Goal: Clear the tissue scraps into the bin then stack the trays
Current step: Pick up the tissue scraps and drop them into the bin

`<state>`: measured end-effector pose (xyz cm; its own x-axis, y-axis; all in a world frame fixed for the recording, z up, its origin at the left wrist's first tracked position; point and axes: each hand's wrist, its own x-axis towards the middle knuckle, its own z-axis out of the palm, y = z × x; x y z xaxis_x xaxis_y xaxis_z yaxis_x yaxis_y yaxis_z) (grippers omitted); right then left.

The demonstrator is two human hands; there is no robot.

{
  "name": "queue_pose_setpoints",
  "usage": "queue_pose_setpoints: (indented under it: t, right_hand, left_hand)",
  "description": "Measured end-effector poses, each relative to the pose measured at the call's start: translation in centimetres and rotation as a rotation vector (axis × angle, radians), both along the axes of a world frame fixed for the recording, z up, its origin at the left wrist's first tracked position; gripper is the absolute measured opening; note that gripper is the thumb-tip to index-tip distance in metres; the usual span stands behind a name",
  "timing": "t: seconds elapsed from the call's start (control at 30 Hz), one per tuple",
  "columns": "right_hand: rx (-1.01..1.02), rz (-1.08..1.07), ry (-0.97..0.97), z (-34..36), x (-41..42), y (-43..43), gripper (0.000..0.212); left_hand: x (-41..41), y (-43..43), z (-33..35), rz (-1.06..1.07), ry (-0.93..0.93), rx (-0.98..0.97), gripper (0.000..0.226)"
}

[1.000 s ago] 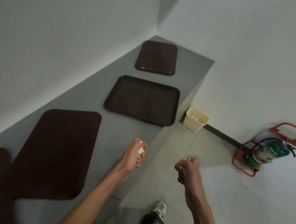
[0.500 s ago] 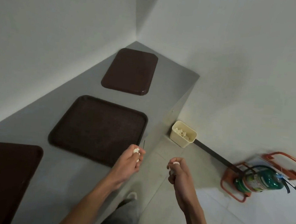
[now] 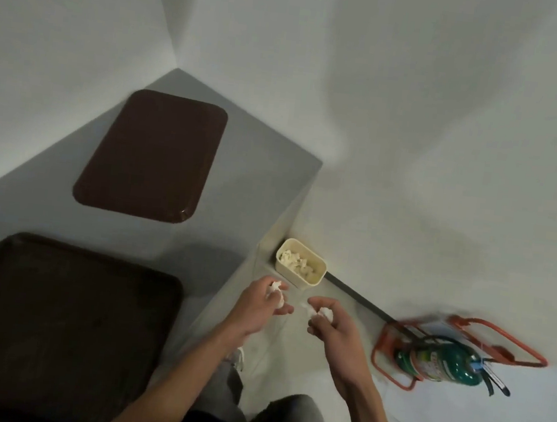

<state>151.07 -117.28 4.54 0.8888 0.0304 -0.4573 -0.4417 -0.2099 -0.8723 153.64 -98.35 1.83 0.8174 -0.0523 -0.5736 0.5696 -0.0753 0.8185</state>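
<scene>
A small cream bin [image 3: 311, 281] stands on the floor at the end of the grey counter [image 3: 246, 180], with several tissue scraps inside. My left hand [image 3: 260, 307] holds white tissue scraps [image 3: 276, 289] in its curled fingers, just short of the bin. My right hand [image 3: 333, 330] grips another wad of tissue scraps [image 3: 323, 313] beside it. Two dark brown trays lie on the counter: a near tray [image 3: 52, 317], rim up, at the lower left, and a far tray [image 3: 152, 156], upside down, towards the corner.
White walls meet in a corner behind the counter. A green fire extinguisher [image 3: 440, 362] in an orange stand [image 3: 463, 333] sits on the floor at the right. A dark strip runs along the wall base from the bin. My legs show at the bottom.
I have moved closer to the bin, so the counter's end and the bin look nearer. Both hands have travelled forward with their tissue and their fingers have loosened, showing more of the scraps.
</scene>
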Motion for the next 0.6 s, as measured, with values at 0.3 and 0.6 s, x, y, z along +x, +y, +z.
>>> queue_pose_setpoints:
  t: [0.3,0.6]
  right_hand:
    - [-0.033,0.07,0.073,-6.9,13.6,-5.7,0.017]
    - [-0.185,0.295,0.161,-19.1,23.9,-10.5,0.017]
  left_hand:
    - [8.4,-5.4,-5.1,0.279,0.085,-0.041,0.014]
    - [13.2,-11.7,-16.0,0.619,0.222,-0.084,0.01]
